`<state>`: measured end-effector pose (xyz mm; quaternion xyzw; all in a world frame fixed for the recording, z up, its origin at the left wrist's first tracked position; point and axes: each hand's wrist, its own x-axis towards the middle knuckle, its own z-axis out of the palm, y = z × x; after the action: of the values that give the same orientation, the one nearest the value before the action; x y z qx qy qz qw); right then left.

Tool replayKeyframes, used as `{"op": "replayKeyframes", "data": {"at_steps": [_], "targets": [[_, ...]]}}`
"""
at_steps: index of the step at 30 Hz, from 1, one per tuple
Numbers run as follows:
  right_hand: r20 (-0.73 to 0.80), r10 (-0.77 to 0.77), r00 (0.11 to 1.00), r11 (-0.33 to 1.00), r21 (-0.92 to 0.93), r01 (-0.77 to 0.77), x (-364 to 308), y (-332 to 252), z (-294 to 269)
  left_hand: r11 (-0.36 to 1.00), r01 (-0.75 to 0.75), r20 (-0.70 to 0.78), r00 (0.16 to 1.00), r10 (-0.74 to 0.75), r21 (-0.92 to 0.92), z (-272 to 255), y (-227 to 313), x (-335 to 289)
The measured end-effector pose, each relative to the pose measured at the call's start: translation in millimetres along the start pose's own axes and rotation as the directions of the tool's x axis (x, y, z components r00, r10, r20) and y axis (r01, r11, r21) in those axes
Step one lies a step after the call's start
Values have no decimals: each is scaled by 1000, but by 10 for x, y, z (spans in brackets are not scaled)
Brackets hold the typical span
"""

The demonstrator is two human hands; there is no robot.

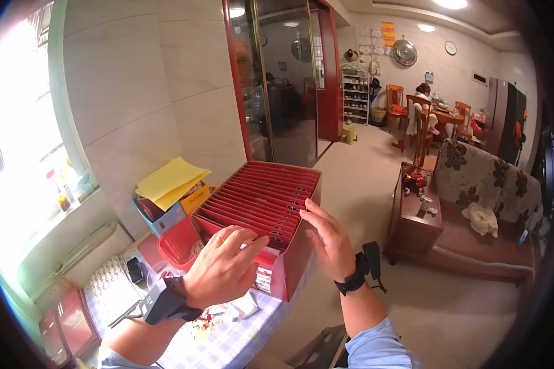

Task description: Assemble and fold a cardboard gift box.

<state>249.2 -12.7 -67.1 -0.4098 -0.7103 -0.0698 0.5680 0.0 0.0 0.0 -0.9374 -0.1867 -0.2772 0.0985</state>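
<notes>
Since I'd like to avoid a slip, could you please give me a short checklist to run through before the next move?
1. Box upright: ok, open side up.
2. Red inserts in a row: ok, standing side by side inside.
3. Right hand empty: ok, open at the box's right side.
4. Left hand empty: cannot tell, its palm is hidden.
5. Tablecloth free of scraps: not ok, some lie near the left wrist.

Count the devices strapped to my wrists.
2: a dark device on the wrist behind your left hand, and a black device on the wrist behind your right hand.
</notes>
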Motion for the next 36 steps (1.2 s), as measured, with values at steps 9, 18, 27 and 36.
{"op": "replayKeyframes", "data": {"at_steps": [9,18,27,36], "targets": [[-23,-27,999,999,-31,26,5,22,0,999,20,77,997,-16,-50,-60,47,278],[-33,-22,999,1000,10,23,2,28,14,1000,-5,99,995,4,14,-36,39,303],[-39,-37,999,999,14,37,-11,32,24,996,-83,25,996,84,-30,-22,-49,329],[-44,3,999,999,46,-1,-17,43,17,985,-110,123,984,126,-131,80,-111,426]]}}
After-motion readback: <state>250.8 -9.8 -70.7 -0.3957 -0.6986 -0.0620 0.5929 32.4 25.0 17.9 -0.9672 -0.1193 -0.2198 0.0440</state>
